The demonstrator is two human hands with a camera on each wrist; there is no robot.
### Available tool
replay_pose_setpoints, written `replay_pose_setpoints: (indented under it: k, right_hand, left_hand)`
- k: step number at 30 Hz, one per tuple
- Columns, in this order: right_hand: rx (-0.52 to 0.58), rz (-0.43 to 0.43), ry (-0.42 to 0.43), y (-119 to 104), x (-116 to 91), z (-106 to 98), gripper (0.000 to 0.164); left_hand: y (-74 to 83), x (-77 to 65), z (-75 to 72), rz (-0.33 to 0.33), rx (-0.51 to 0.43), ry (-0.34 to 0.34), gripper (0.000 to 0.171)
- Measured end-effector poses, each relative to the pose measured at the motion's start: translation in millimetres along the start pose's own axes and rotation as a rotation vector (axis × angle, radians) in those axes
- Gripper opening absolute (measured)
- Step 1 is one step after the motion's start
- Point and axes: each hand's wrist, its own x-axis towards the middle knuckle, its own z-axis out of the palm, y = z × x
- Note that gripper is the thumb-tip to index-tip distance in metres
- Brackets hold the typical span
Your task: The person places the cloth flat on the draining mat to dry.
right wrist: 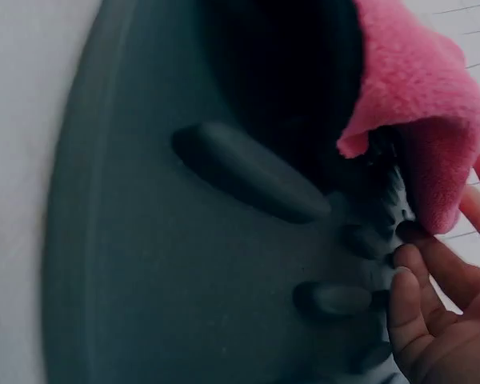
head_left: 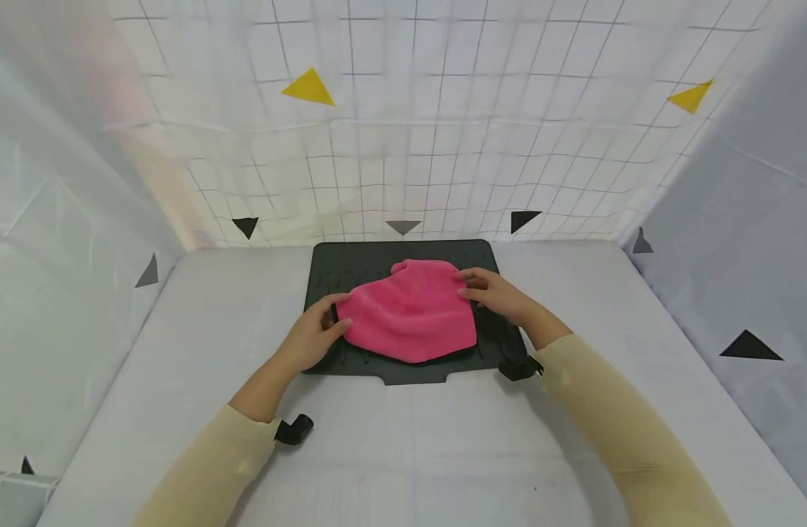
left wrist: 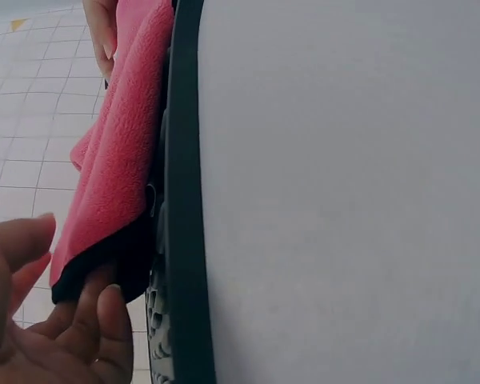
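Observation:
A pink plush cloth [head_left: 413, 311] with a dark underside lies bunched over a black ridged drying mat [head_left: 351, 256]. At its left end, my left hand [head_left: 311, 333] holds the raised edge, some fingers tucked beneath the dark side and others above, as the left wrist view shows [left wrist: 80, 336]. My right hand [head_left: 502, 296] holds the cloth's right edge, fingertips on both sides of a drooping corner in the right wrist view [right wrist: 444, 308]. Between the hands the cloth sags toward the mat in soft folds. Both hands' fingers are only loosely bent.
The mat has a short spout [head_left: 414, 377] on its near side. It rests on a white-covered table [head_left: 410, 446]. A gridded white curtain [head_left: 403, 168] hangs behind, with white sheets at both sides. Black devices [head_left: 294, 430] are strapped at both wrists.

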Motion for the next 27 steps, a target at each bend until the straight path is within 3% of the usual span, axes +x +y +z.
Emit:
replay_pose_setpoints:
  k: [6,11,18,23,27]
  right_hand:
    - [0.053,-0.080,0.037,-3.3,1.3,1.8,0.040]
    - [0.057,-0.122,0.051,-26.3,-15.0,-2.2,0.036]
    - [-0.088,-0.034,0.108,-54.9,-44.1,-19.2,0.033]
    - [-0.177,-0.014,0.108,-44.0,-40.2,-15.8,0.031]
    - [-0.223,-0.042,0.061,-20.1,-26.7,3.0,0.035]
  left_hand:
    - [0.5,2.8,1.0,0.008,0.003,0.099,0.041]
    - [2.6,4.2,-2.6,0.014,0.016,0.163,0.043]
    - [9.5,3.7,-18.8,0.059,0.038,0.168,0.045]
    - [8.3,6.0,-25.5,0.076,0.067,0.145,0.044]
    - [-5.8,11.0,-22.9,0.008,0.178,0.103,0.042]
